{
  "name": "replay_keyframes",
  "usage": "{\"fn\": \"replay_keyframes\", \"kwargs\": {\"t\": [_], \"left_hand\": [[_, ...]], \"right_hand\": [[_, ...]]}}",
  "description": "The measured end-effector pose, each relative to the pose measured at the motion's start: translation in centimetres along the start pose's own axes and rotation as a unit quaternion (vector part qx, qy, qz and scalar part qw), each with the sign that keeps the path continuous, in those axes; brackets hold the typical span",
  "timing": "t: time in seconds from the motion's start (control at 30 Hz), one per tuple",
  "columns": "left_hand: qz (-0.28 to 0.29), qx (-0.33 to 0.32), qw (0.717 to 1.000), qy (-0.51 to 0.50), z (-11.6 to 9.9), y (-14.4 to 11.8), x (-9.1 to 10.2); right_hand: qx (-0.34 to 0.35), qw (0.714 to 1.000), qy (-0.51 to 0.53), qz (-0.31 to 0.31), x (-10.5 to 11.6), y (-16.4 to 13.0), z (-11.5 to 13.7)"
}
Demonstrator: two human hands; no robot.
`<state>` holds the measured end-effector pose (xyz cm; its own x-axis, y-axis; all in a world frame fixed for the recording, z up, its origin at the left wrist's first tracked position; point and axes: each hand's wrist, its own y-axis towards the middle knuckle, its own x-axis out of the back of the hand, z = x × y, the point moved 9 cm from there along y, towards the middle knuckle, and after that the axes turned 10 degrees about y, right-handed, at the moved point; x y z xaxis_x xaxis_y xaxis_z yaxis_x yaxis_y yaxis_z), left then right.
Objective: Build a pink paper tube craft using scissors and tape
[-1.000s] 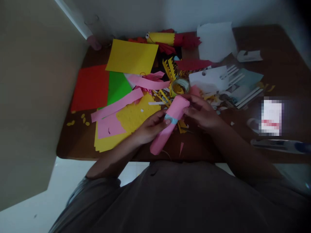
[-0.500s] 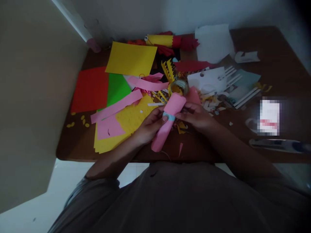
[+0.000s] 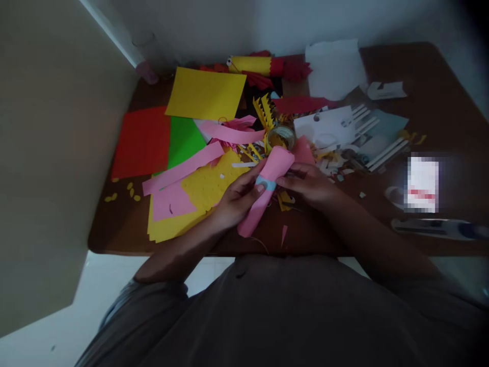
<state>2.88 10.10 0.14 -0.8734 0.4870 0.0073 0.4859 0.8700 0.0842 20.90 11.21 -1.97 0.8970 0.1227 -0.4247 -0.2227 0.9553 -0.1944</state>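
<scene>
A pink paper tube (image 3: 278, 164) with a light blue band (image 3: 266, 184) around its middle is held tilted between my two hands, above the near part of the table. My left hand (image 3: 241, 196) grips it from the left, with the thumb on the blue band. On the other side, my right hand (image 3: 307, 184) pinches the tube's edge near the band with thumb and fingers; some fingertips are hidden behind it. Just beyond the tube's upper end sits a roll of tape (image 3: 281, 136).
Yellow sheets (image 3: 206, 94), a red sheet (image 3: 141, 142), a green sheet (image 3: 186, 138) and pink strips (image 3: 183, 165) cover the left. A yellow and red paper fish (image 3: 252, 65) lies at the back. White cut paper (image 3: 324, 127) and scraps are right, with a long white-and-blue object (image 3: 431, 228) near the edge.
The tube has turned very slightly in my hands, its upper end shifting a little to the right. Both hands keep their hold, and the things on the table stay where they were.
</scene>
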Motion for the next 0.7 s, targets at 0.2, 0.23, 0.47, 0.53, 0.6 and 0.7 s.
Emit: {"fn": "replay_keyframes", "kwargs": {"t": [0.2,0.23,0.47,0.53,0.6,0.7], "left_hand": [[-0.003,0.006,1.0,0.009,0.1,0.0,0.1],[0.0,0.005,1.0,0.005,0.2,-0.1,-0.1],[0.016,-0.005,1.0,-0.012,0.0,-0.4,-0.9],[0.006,0.009,1.0,-0.013,0.2,-0.5,-0.8],[-0.004,0.024,1.0,-0.013,0.6,-0.6,-0.6],[-0.012,0.047,0.998,-0.031,1.1,-0.5,-0.6]], "right_hand": [[-0.003,1.0,-0.002,-0.006,0.2,0.2,-0.4],[-0.002,1.0,-0.001,-0.011,0.4,0.2,-0.5],[0.008,0.999,0.024,-0.041,1.0,0.5,-0.8],[0.004,0.999,0.025,-0.03,0.8,0.4,-0.9],[0.002,1.0,0.018,-0.018,0.6,0.3,-1.0],[-0.012,1.0,0.003,-0.002,0.3,0.1,-1.3]]}}
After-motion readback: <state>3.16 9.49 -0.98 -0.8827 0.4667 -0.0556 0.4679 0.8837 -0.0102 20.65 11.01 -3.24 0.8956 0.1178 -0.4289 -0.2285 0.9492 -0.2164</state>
